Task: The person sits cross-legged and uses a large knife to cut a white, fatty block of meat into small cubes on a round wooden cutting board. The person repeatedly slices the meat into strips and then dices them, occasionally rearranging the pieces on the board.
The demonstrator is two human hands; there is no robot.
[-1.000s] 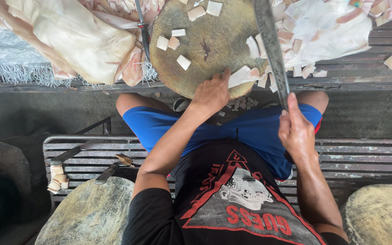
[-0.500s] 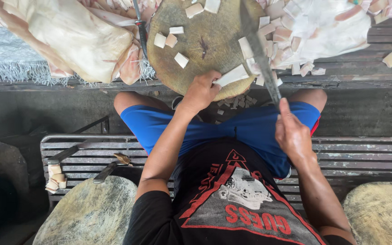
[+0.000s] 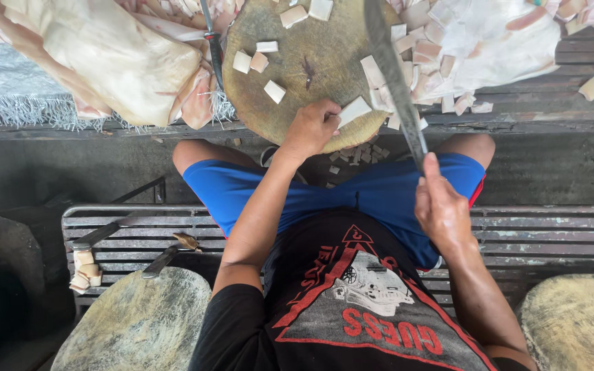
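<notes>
My left hand rests on the near edge of a round wooden chopping block and pinches a flat white strip. My right hand grips the handle of a long cleaver. Its blade reaches up over the right side of the block, just right of the strip. Small white cut squares lie scattered on the block. Many more cut pieces are piled to the right of it.
A big pale sheet of raw skin lies at the upper left, with another knife beside it. I sit on a slatted metal bench. More round blocks and knives lie near it.
The cleaver blade has swung left from the block's right edge to over the block. My left hand has shifted the white strip slightly left along the near edge.
</notes>
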